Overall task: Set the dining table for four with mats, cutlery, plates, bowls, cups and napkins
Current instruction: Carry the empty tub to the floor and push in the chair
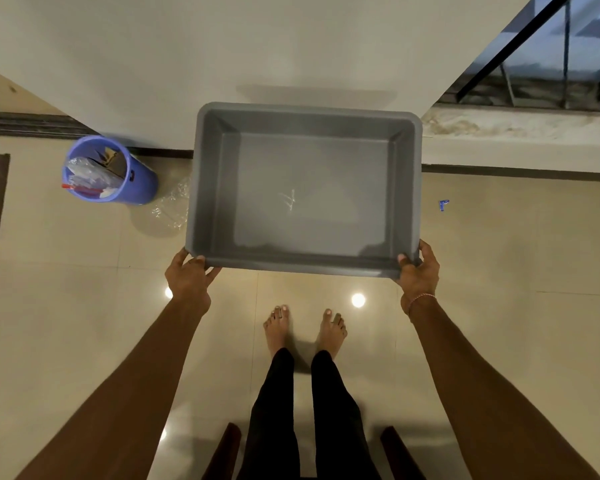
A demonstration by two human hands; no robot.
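Since the tub (305,188) is empty and held in the air above the floor (84,306) by its two near corners alone, its far end could dip and slip free. The left hand (189,276) and right hand (418,276) each grip one corner, thumb over the rim. Left of the tub lie a plastic sheet (174,206) and a bucket (111,168); stepping on the sheet could cause a skid.

A blue bin (142,183) stands on the glossy tiled floor (66,306) near the white wall (187,46), with plastic and paper scraps inside. Crumpled clear wrap (172,206) lies just beside it. A small blue scrap (443,204) lies well apart, at the right.
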